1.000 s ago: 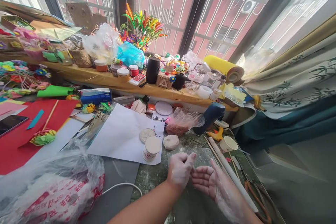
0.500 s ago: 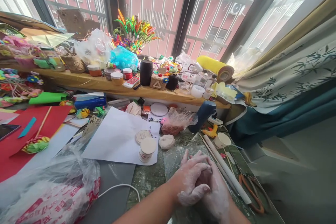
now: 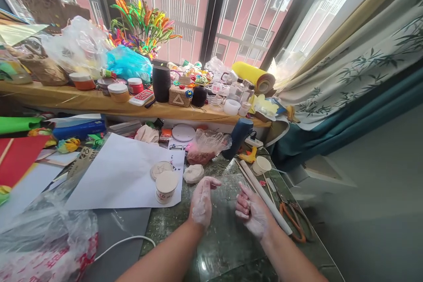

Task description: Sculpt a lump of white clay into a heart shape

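The left hand (image 3: 201,202) and right hand (image 3: 253,215) hover apart over the green marbled counter (image 3: 228,246). Both are dusted white, loosely curled and holding nothing. A lump of white clay (image 3: 194,173) lies on the counter just beyond the left hand, beside a lidded paper cup (image 3: 166,186). A white tube (image 3: 264,194) lies just beside the right hand.

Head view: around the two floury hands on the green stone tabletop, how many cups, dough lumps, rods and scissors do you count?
White paper cups: 2
Lump of white dough: 1
Long white rod: 1
Orange-handled scissors: 1
Floury hands, left hand and right hand: 2
Total: 7
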### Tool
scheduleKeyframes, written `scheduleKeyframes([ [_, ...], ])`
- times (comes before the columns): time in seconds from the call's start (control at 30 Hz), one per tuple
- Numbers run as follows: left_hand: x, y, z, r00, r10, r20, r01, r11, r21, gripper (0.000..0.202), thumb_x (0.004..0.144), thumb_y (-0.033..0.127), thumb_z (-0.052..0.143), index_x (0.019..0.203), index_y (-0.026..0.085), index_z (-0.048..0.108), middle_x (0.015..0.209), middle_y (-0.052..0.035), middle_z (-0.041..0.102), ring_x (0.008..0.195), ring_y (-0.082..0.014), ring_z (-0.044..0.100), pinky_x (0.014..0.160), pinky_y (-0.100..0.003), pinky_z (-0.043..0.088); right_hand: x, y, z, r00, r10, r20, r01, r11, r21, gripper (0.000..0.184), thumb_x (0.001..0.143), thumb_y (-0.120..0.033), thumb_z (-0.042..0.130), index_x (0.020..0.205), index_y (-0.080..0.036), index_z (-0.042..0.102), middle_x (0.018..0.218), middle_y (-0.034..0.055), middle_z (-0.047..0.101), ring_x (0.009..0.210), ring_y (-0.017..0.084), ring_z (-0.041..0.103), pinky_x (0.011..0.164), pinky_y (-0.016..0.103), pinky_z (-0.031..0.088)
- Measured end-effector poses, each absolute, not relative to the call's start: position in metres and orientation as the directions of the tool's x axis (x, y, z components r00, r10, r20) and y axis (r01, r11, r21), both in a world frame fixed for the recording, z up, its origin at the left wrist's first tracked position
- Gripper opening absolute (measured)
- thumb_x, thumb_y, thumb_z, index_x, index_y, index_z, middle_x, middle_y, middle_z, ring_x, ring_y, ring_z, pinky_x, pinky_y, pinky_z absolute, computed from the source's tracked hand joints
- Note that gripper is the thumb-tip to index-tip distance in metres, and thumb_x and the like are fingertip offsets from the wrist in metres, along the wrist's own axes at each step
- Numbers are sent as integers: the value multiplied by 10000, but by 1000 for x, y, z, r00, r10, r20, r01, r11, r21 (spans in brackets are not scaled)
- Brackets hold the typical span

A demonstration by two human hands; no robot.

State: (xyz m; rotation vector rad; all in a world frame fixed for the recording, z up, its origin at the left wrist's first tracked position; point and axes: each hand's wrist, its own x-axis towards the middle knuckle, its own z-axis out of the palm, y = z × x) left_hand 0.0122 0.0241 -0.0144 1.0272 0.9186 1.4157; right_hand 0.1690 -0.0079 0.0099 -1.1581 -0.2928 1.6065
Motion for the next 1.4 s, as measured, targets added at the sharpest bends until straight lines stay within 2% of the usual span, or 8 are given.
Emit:
scheduleKeyframes([
  [0.2,11,24,-16,-18,999,39,-333,-43,942,652,926,780,450,808,189,700,868,-105,713,857,-244,621,830,-352,489,174,-5,-2,111,857,-504,-542,-373,-753,531,768,-471,846,597,-224,408,372,-127,343,292,32,258,297,140,193],
  [0.43,10,36,-21,-31,993,-112,-331,95,939,588,876,756,539,769,190,662,857,-87,717,813,-226,641,803,-346,515,180,-2,36,203,921,-334,-306,-264,-915,494,714,-433,909,1129,-248,714,1006,56,783,807,214,736,737,347,598],
  [0.63,10,39,-26,-30,985,-170,-319,151,936,556,873,735,569,776,196,666,881,-74,732,789,-210,650,770,-335,531,169,-23,73,308,933,184,42,180,-983,268,941,-484,655,834,-257,746,1120,109,742,1184,313,600,1027,432,459],
  [0.87,11,39,-26,-23,984,-175,-335,157,929,556,862,744,586,790,199,670,879,-79,721,811,-221,650,801,-353,529,168,-24,11,145,989,33,407,-29,-913,396,724,-444,866,1093,-327,784,1304,75,646,1330,360,456,1212,491,232],
  [0.97,11,39,-27,-21,985,-172,-348,154,925,524,872,715,601,789,202,672,883,-75,719,835,-222,652,815,-343,528,175,-19,35,222,964,145,321,68,-945,307,819,-505,796,1047,-300,774,1228,73,672,1209,301,545,1125,431,355],
  [1.03,12,39,-28,-24,985,-173,-354,153,923,509,884,695,602,791,200,676,884,-70,719,833,-215,647,813,-333,527,175,-15,64,235,966,107,128,79,-989,371,881,-543,730,653,-253,688,759,44,647,781,214,582,825,358,487],
  [1.17,13,40,-32,-32,983,-180,-367,156,917,513,879,692,609,777,193,674,864,-67,713,818,-207,638,794,-325,528,155,-9,77,64,997,-51,-327,-27,-945,685,945,-626,579,404,-257,374,404,-43,291,442,121,306,494,298,364],
  [1.4,12,42,-31,-28,978,-209,-399,181,899,506,877,682,611,765,191,659,832,-66,700,792,-205,636,791,-342,525,130,9,20,-81,976,-201,-274,-216,-937,651,789,-638,738,413,-238,389,353,-83,279,347,60,212,388,249,162],
])
